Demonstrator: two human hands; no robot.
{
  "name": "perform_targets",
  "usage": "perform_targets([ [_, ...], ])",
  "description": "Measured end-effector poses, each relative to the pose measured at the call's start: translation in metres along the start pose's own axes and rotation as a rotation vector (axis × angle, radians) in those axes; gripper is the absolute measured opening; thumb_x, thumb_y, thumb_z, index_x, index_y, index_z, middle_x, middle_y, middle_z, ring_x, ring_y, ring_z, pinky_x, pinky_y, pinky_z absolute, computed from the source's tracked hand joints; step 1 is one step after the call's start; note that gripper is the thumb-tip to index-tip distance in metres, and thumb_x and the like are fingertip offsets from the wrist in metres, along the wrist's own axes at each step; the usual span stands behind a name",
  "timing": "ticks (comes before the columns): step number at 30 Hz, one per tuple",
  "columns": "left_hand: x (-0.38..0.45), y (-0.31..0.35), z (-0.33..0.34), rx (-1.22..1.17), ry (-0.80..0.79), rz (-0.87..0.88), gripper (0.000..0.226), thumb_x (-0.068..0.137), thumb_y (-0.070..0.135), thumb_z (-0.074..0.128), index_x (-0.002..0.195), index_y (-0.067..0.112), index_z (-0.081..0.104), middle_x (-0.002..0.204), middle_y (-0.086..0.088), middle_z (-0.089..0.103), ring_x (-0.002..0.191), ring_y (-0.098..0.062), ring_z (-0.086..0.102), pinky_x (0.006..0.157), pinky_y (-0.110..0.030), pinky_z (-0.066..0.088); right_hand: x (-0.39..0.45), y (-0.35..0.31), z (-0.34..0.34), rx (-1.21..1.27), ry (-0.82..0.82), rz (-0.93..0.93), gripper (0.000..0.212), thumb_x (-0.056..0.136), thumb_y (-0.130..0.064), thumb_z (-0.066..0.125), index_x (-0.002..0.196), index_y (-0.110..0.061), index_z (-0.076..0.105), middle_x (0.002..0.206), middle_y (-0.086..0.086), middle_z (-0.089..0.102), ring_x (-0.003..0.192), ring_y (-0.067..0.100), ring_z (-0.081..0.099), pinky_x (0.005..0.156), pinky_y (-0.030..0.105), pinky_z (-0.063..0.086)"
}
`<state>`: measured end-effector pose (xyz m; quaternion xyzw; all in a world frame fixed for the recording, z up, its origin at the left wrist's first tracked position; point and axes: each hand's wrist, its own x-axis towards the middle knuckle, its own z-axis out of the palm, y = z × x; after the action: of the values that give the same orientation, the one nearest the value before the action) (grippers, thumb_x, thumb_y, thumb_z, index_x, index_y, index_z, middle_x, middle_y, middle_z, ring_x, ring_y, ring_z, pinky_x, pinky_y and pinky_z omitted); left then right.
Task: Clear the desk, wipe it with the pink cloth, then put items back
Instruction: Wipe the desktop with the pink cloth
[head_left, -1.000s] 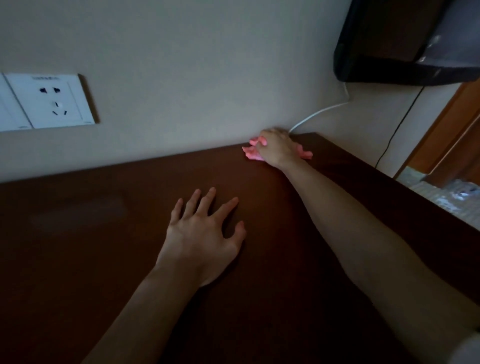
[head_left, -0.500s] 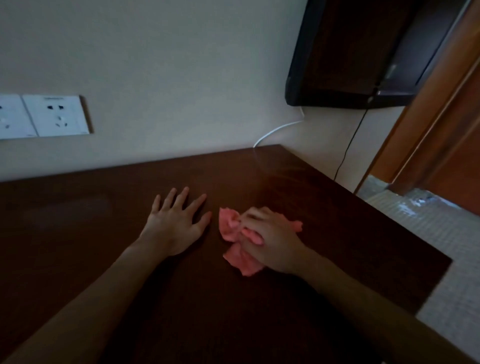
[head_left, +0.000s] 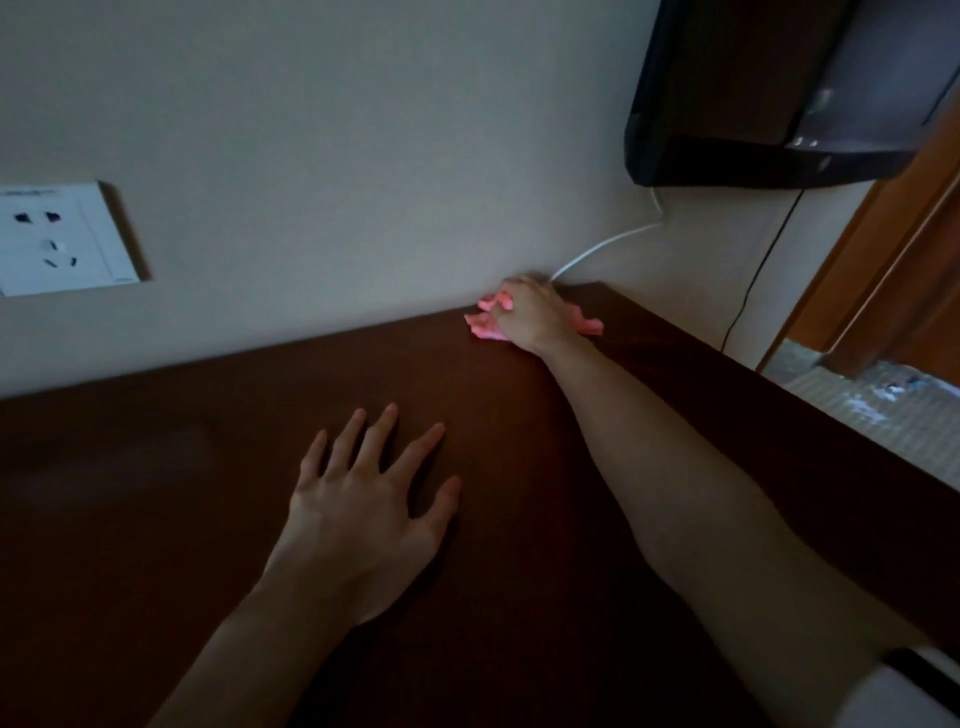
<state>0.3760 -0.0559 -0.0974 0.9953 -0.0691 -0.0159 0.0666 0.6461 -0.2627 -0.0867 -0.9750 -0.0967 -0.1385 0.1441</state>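
Dark brown worktop (head_left: 156, 519) seen from above, set against a pale wall (head_left: 337, 130). The right hand (head_left: 530, 314) reaches to the far edge of the worktop, where it meets the wall, and lies on top of the pink cloth (head_left: 483, 327); the cloth shows at both sides of the hand, bunched and touching the worktop. The fingers appear curled over the cloth, though the dim light and the distance leave the exact grip uncertain. The left hand (head_left: 369, 509) rests palm down near the middle of the worktop, fingers straight and spread, holding nothing, well apart from the cloth. A white cable (head_left: 597, 249) runs down the wall to a point just beside the right hand. A white socket plate (head_left: 62, 239) is fixed to the wall at left. A dark screen (head_left: 753, 93) is at upper right, with a thin black cable (head_left: 753, 291) hanging below it. A wooden door frame (head_left: 893, 249) stands at the right edge.
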Motion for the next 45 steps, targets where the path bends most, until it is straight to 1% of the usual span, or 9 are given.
perform_targets([
  [9,-0.007,0.007,-0.005,0.001,-0.011,-0.020,0.067,0.095,0.074,0.014,0.157,0.051,0.006,0.170,0.003,-0.001,0.156,-0.022,-0.005,0.126,-0.047,-0.001,-0.173,-0.022,-0.053,0.019,-0.072,-0.140,0.049,0.089,-0.054,0.047,0.130,-0.030,0.062,0.120,0.003,0.060,0.111,0.032,0.057,0.088,0.041,0.044],
  [13,-0.010,0.007,-0.003,-0.003,0.005,-0.016,0.066,0.096,0.072,0.018,0.158,0.050,0.010,0.171,0.002,0.002,0.157,-0.023,-0.001,0.125,-0.049,0.000,-0.287,-0.021,-0.081,0.068,-0.102,-0.299,0.016,0.095,-0.039,0.056,0.108,-0.031,0.062,0.105,-0.012,0.055,0.094,0.012,0.051,0.080,0.035,0.043],
  [16,-0.008,0.007,-0.003,-0.006,-0.003,-0.015,0.066,0.097,0.071,0.018,0.158,0.049,0.010,0.171,0.000,0.003,0.157,-0.024,-0.001,0.125,-0.050,0.000,-0.329,-0.016,-0.095,0.064,-0.165,-0.331,0.029,0.097,-0.042,0.054,0.125,-0.036,0.060,0.120,-0.016,0.054,0.106,0.003,0.045,0.090,0.030,0.037],
  [22,-0.005,0.006,0.000,-0.001,-0.001,-0.017,0.066,0.097,0.071,0.016,0.158,0.049,0.008,0.171,0.000,0.001,0.156,-0.024,-0.004,0.125,-0.050,-0.001,-0.249,-0.007,-0.073,0.061,-0.069,-0.213,0.025,0.094,-0.043,0.055,0.113,-0.032,0.066,0.111,-0.007,0.056,0.100,0.018,0.052,0.086,0.041,0.045],
  [26,-0.002,0.005,-0.002,-0.006,-0.020,-0.011,0.067,0.094,0.075,0.011,0.157,0.052,0.002,0.170,0.003,-0.004,0.156,-0.021,-0.008,0.125,-0.047,-0.004,-0.142,-0.002,-0.048,0.044,-0.029,-0.043,0.034,0.094,-0.050,0.052,0.120,-0.036,0.068,0.122,0.002,0.060,0.113,0.029,0.055,0.095,0.043,0.044],
  [34,-0.001,-0.001,0.000,-0.009,0.018,0.009,0.069,0.090,0.078,0.005,0.155,0.055,-0.005,0.169,0.006,-0.008,0.155,-0.019,-0.012,0.125,-0.046,-0.004,-0.014,0.007,-0.010,0.011,-0.009,0.117,0.033,0.082,-0.041,0.046,0.098,-0.021,0.067,0.124,0.002,0.069,0.119,0.035,0.059,0.099,0.040,0.046],
  [40,-0.005,0.005,-0.006,-0.014,-0.003,0.000,0.067,0.094,0.076,0.013,0.156,0.054,0.004,0.170,0.005,-0.002,0.156,-0.020,-0.006,0.126,-0.044,-0.001,-0.111,-0.006,-0.041,0.030,-0.066,-0.023,0.068,0.067,-0.075,0.042,0.115,-0.034,0.067,0.119,0.002,0.063,0.113,0.032,0.060,0.098,0.048,0.048],
  [43,-0.008,0.007,-0.005,0.004,0.003,-0.007,0.068,0.094,0.075,0.014,0.157,0.052,0.006,0.170,0.003,0.000,0.156,-0.021,-0.003,0.126,-0.045,0.000,-0.199,-0.011,-0.058,0.053,-0.068,-0.131,0.052,0.083,-0.060,0.042,0.119,-0.030,0.065,0.115,0.002,0.060,0.105,0.031,0.059,0.086,0.044,0.049],
  [45,-0.009,0.006,-0.004,0.004,0.001,-0.015,0.067,0.095,0.074,0.015,0.157,0.051,0.007,0.171,0.002,0.001,0.157,-0.021,-0.003,0.126,-0.046,0.000,-0.259,-0.014,-0.075,0.068,-0.087,-0.244,0.024,0.090,-0.048,0.046,0.102,-0.033,0.060,0.105,-0.006,0.056,0.096,0.021,0.054,0.079,0.038,0.043],
])
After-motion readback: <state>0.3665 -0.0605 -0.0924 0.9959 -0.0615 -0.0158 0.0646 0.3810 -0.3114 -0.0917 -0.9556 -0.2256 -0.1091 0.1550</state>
